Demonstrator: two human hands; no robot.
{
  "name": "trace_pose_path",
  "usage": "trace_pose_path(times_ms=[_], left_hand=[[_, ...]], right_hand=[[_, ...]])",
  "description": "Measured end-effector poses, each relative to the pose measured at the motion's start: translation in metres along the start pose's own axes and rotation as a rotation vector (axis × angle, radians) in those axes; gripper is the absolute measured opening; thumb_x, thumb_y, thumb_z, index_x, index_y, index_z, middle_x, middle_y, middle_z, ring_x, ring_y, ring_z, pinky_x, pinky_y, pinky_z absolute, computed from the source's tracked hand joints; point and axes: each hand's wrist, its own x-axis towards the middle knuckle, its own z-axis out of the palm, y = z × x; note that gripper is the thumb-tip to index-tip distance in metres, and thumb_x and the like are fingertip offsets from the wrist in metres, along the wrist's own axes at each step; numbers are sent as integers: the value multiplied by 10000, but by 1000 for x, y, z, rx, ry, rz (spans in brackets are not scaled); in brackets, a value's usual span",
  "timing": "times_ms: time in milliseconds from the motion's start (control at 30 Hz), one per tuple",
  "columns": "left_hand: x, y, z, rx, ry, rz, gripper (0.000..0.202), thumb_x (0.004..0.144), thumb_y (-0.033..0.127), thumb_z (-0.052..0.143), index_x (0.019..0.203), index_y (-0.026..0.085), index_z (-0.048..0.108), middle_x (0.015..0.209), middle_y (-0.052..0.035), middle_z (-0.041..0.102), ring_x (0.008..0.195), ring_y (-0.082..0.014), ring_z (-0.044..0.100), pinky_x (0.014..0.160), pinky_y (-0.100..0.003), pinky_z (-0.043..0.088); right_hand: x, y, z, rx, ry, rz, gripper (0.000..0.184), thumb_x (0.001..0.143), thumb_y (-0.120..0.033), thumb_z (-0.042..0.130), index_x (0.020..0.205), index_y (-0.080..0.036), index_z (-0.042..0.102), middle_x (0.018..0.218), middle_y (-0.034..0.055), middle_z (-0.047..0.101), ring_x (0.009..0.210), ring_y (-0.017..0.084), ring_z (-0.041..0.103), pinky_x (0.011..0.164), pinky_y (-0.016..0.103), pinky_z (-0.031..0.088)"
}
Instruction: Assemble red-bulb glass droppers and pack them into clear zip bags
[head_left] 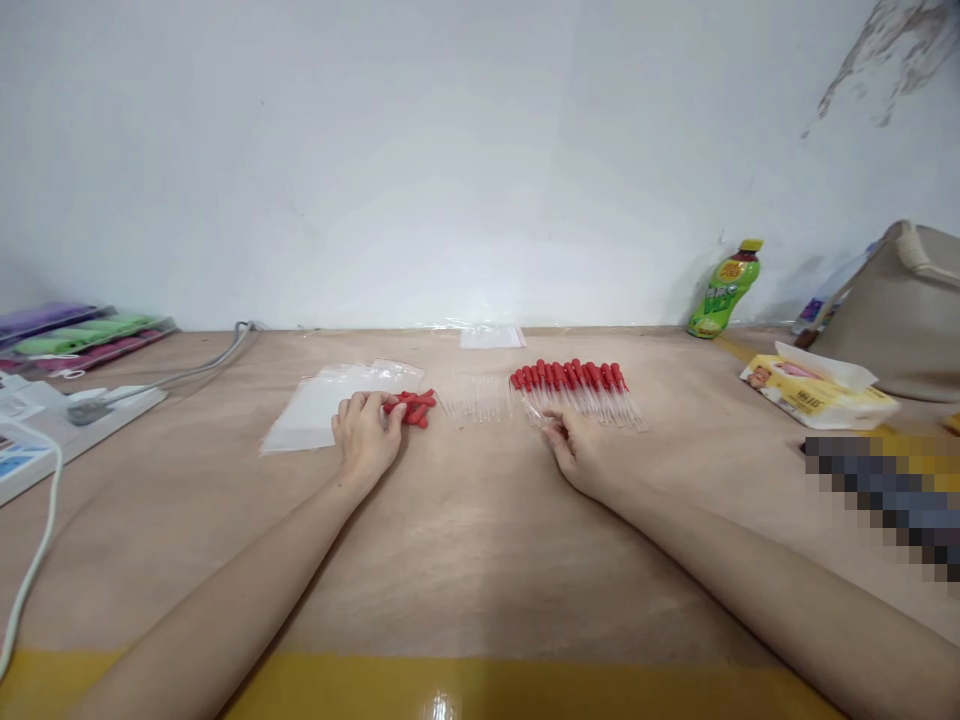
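My left hand [366,432] is at a small pile of red rubber dropper bulbs [421,402], its thumb and fingers closed on one of them. In my right hand [574,445], thumb and fingertips pinch a thin clear glass dropper tube [531,408]. Between the hands lie several loose clear tubes [480,398] in a loose row. Just beyond my right hand, a row of droppers [581,378] lies side by side, red bulbs pointing to the wall and clear tubes toward me. Flat clear zip bags [311,405] are fanned out beside my left hand, partly behind it.
Another clear bag [492,338] lies by the wall. A power strip [90,425] with cables and packs of coloured rolls [82,335] are at left. On the right stand a green bottle [725,290], a tissue pack [817,388] and a beige bag [892,310]. A blurred dark object [885,500] lies nearer.
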Motion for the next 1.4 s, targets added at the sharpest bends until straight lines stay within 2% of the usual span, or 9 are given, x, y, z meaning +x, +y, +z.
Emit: trace_pose_path(times_ms=[133,267,333,400,533,700,1000,1200,1400], left_hand=[[-10,13,-8,-211,6,166,128,823,284,463,804,180,537,864,-60,567,867,-224,488,784,-355,383],[-27,29,-11,-486,-224,385,102,841,248,439,827,182,515,825,-40,562,786,-174,520,706,-295,427],[-32,33,-8,-513,-350,464,119,839,241,447,866,182,546,822,-38,564,760,-166,527,687,-292,435],[-34,36,-5,-495,-411,497,163,836,251,462,924,191,585,856,-44,564,783,-168,531,714,-304,437],[-30,39,2,-474,-413,489,195,796,312,538,916,201,643,884,-51,553,830,-180,524,749,-317,433],[-27,49,6,-563,-422,414,154,816,264,508,806,174,632,805,-44,587,761,-167,536,695,-299,434],[-37,54,10,-855,-552,300,155,855,287,436,881,160,521,752,-19,584,668,-130,561,635,-255,453],[-36,54,11,-873,-593,296,169,842,296,459,863,149,540,755,-21,586,672,-126,558,627,-246,446],[-38,53,10,-916,-681,279,188,826,303,483,859,142,572,662,0,563,612,-112,533,597,-231,440]], right_hand=[[-2,-5,-4,5,27,-65,200,851,-228,384,974,-160,525,818,57,612,746,163,547,691,272,382],[-3,-6,-2,-24,-37,-100,146,842,-211,393,863,-180,534,790,34,604,700,145,532,729,297,347],[-4,-5,-1,-22,-69,-106,141,840,-219,396,858,-184,531,773,25,603,662,133,523,747,310,331],[-4,-4,0,-18,-90,-117,144,842,-235,400,856,-187,535,761,21,609,654,131,521,757,316,318],[-3,-6,0,-18,-113,-167,160,851,-263,409,817,-187,546,768,17,626,668,128,529,777,317,293],[0,-15,3,-7,-126,-160,188,862,-270,400,814,-186,561,739,11,631,627,116,525,768,313,287],[2,-21,5,92,-129,-97,159,838,-289,452,825,-190,576,688,-5,618,570,103,506,720,300,304],[1,-18,7,104,-140,-179,154,837,-284,471,798,-197,592,668,-21,606,604,103,515,716,296,280],[4,-15,7,145,-181,-167,138,831,-256,499,782,-205,617,715,-21,623,639,104,515,737,299,277]])
